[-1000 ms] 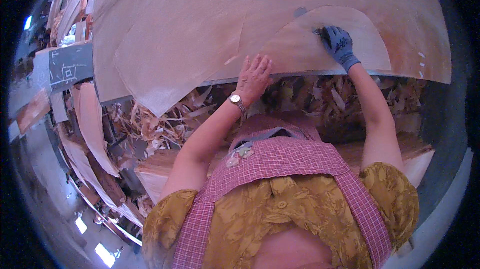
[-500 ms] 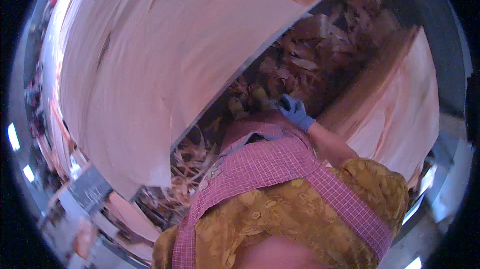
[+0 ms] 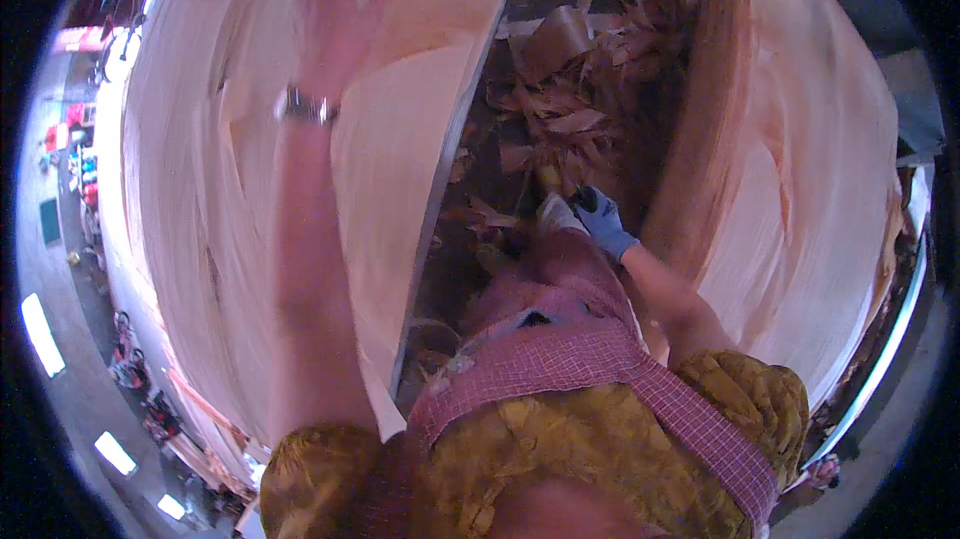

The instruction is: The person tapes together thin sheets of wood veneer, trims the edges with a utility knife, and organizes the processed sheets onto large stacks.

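Veneer sheet (image 3: 400,169), scraps (image 3: 575,119) underfoot, stack (image 3: 800,169) alongside

Two hands (image 3: 340,19) (image 3: 606,227), one glove (image 3: 612,235), one watch (image 3: 306,107), one apron (image 3: 545,367).

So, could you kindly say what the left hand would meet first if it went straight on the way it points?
Nothing visible: the left hand points along the pale wood sheet toward the picture's nearby top edge, and the way looks free that far, though its height is unclear.
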A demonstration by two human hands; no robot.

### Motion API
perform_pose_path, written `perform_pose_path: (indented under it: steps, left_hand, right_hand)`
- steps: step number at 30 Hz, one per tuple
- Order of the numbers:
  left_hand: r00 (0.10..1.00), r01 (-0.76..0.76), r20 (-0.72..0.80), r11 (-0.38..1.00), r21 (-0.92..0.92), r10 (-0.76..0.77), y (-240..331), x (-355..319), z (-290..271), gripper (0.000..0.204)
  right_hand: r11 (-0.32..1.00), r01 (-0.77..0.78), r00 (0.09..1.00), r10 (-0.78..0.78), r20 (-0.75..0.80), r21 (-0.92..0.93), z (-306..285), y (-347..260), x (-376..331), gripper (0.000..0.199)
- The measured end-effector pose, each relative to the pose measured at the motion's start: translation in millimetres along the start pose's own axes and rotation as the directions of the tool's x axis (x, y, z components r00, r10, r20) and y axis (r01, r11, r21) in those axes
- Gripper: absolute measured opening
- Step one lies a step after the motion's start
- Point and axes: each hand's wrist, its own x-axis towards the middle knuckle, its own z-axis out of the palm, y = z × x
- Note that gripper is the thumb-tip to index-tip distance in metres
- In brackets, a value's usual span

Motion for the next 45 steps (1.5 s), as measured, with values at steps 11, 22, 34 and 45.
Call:
perform_pose_path:
  steps: [11, 22, 34, 45]
  left_hand:
    - [0.949, -0.164, 0.303, 0.956, 0.244, 0.086, -57, 127, 235, 0.07]
    - [0.926, -0.085, 0.378, 0.978, 0.192, 0.007, -39, 146, 279, 0.071]
    - [0.921, -0.087, 0.39, 0.961, 0.263, -0.023, -31, 148, 246, 0.067]
    - [0.961, -0.026, 0.275, 0.994, 0.11, -0.005, -16, 150, 216, 0.056]
  right_hand:
    - [0.893, 0.184, 0.94, -0.038, 0.338, -0.412, 99, 187, 283, 0.023]
    - [0.896, -0.278, 0.893, 0.374, 0.251, -0.348, 119, 257, 564, 0.028]
    - [0.478, -0.579, 0.804, 0.202, 0.559, 0.661, -20, 95, 405, 0.037]
    - [0.646, -0.281, 0.96, 0.185, 0.213, 0.709, -307, -66, 280, 0.028]
